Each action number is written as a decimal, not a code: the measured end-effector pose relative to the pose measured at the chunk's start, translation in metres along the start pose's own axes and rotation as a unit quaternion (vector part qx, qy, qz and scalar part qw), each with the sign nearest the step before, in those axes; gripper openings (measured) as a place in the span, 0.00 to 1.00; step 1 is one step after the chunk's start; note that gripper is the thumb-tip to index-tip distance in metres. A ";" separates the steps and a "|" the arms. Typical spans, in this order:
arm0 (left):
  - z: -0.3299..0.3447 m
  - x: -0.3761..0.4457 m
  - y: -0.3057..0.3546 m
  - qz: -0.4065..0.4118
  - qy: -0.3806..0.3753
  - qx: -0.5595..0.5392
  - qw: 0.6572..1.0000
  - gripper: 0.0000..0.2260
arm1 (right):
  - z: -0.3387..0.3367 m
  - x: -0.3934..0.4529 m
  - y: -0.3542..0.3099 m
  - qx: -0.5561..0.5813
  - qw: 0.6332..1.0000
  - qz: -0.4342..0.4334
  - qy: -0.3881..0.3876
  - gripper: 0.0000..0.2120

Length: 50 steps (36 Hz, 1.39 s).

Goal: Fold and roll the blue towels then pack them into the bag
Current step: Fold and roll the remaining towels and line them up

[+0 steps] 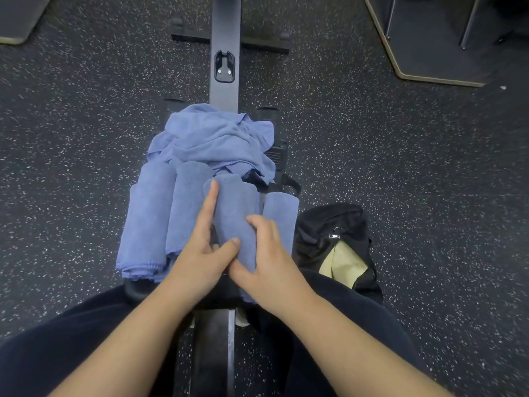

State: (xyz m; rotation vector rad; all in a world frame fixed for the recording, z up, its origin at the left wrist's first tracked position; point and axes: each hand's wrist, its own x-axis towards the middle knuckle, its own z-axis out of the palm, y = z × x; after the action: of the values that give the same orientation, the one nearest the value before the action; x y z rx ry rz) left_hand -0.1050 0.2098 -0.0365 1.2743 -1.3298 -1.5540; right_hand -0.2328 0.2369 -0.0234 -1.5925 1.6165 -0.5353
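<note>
Several rolled blue towels lie side by side on a black bench in front of me. My left hand and my right hand both grip the middle roll, the left with its index finger stretched along the roll's left side and its thumb on top. A roll lies to the right and two rolls lie to the left. Behind them sits a crumpled heap of unfolded blue towels. The black bag stands open on the floor at the right, showing a pale yellow lining.
The bench's black rail runs away from me over the speckled rubber floor. Dark mats with pale edges lie at the far right and far left. My dark-clothed legs straddle the bench at the bottom.
</note>
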 end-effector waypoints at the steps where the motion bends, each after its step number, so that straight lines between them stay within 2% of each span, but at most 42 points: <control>1: 0.000 -0.001 0.003 0.003 0.007 -0.002 1.000 0.38 | 0.001 0.000 0.000 0.002 1.000 -0.004 0.004 0.31; 4: 0.004 -0.006 0.012 0.008 0.026 -0.016 0.999 0.39 | 0.002 -0.001 0.001 0.020 0.999 -0.019 0.023 0.32; 10: 0.004 -0.005 0.008 0.027 0.018 -0.044 0.999 0.37 | 0.008 -0.001 0.002 0.032 0.997 -0.041 0.065 0.28; 15: 0.004 -0.002 0.006 0.000 0.030 -0.045 0.999 0.36 | 0.007 0.000 0.001 0.034 0.997 -0.044 0.053 0.28; 19: -0.001 0.004 0.006 -0.031 0.044 0.018 0.998 0.26 | 0.007 0.005 0.001 0.002 0.997 -0.032 0.068 0.28; 21: -0.011 0.006 0.007 0.010 0.046 0.132 0.990 0.21 | 0.006 0.009 0.002 -0.031 0.995 -0.033 0.086 0.28; 24: -0.030 0.008 0.010 0.080 0.049 0.333 0.938 0.14 | 0.007 0.018 0.004 -0.069 0.993 -0.020 0.089 0.30; 26: -0.043 0.010 0.005 0.095 0.072 0.477 0.871 0.17 | 0.009 0.025 0.004 -0.095 0.993 0.000 0.071 0.30; 28: -0.050 0.009 0.000 0.074 0.091 0.570 0.813 0.19 | 0.015 0.033 0.001 -0.101 0.994 0.010 0.050 0.29; 29: -0.051 0.009 -0.001 0.039 0.092 0.584 0.806 0.21 | 0.018 0.037 0.000 -0.099 0.994 0.008 0.044 0.29; 31: -0.049 0.007 -0.001 -0.031 0.089 0.590 0.802 0.25 | 0.024 0.043 -0.004 -0.096 0.995 0.009 0.036 0.29; 36: -0.045 0.010 -0.003 -0.131 0.043 0.573 0.808 0.22 | 0.036 0.053 -0.009 -0.108 0.993 0.008 0.036 0.29; 50: -0.047 0.009 -0.003 -0.147 0.025 0.559 0.816 0.22 | 0.044 0.054 -0.020 -0.085 0.996 0.014 -0.007 0.32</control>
State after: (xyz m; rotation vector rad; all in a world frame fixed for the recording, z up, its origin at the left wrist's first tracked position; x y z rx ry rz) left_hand -0.0617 0.1888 -0.0404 2.2656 -2.2069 -0.7953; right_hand -0.1813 0.1917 -0.0472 -1.6904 1.7098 -0.3780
